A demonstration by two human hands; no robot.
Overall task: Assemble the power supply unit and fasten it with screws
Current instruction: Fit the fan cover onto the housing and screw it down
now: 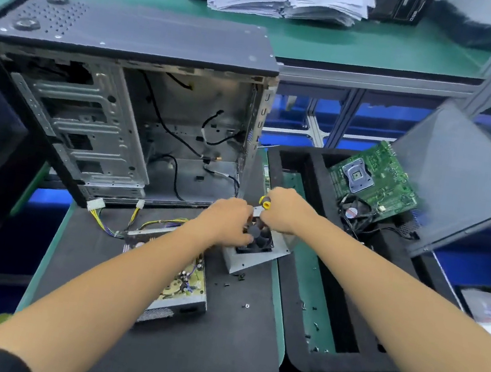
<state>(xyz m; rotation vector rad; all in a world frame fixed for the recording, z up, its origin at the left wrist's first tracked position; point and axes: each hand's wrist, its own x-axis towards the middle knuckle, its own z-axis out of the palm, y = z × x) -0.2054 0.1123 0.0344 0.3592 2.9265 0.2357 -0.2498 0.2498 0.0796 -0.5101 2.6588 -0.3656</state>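
Open unit base [180, 285]: nearest item; I see it on the black mat of the bench [234, 329], circuit board exposed, partly under my left forearm, its cable bundle [122, 224] running up-left toward the case
Loose screws [239, 276]: scattered on the mat just below the cover, more in the foam tray [320, 336] to the right
Cover with fan [255, 248]: metal shell tilted on one edge, fan side up, just right of and beyond the base, not yet joined to it
Left hand [227, 223]: grip closed over the fan's left part, steadying it
Right hand [285, 211]: grip closed around the yellow-and-black screwdriver [264, 203]; handle up, shaft apparently angled down toward the fan, tip hidden between the hands
Deciding relation: the fastening point lies directly below the right hand; I judge the right drives, the left braces
Risk, in my judgement: the tilted cover may rock under pressure
Computer case [126, 115]: beyond, open side facing me
Motherboard [374, 177]: far right, in the tray
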